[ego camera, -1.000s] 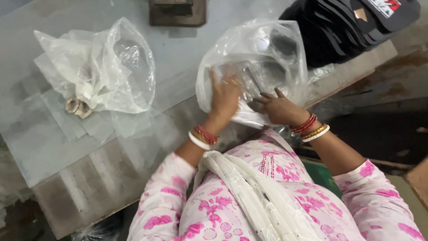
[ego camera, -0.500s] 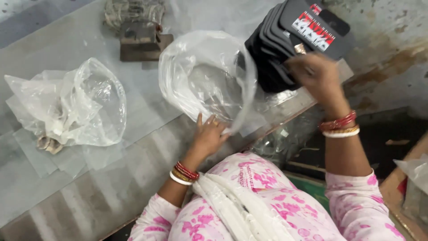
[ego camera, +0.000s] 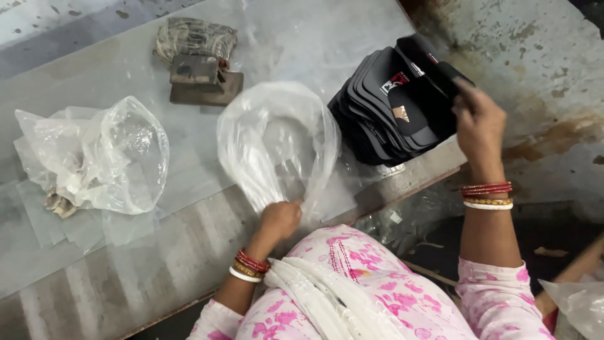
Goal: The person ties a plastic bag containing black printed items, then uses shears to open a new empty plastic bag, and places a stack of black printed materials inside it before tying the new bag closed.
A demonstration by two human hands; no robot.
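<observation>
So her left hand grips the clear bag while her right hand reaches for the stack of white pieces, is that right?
Not quite: the stack is black, not white, as the head view shows. The left hand does grip the clear bag, and the right hand reaches the stack.

We see grey worn desk (ego camera: 157,252). On it: clear plastic bag (ego camera: 277,145) at middle, crumpled plastic bag (ego camera: 100,157) at left, dark block (ego camera: 204,79) at far edge, black flat pieces stack (ego camera: 396,101) at right.
</observation>
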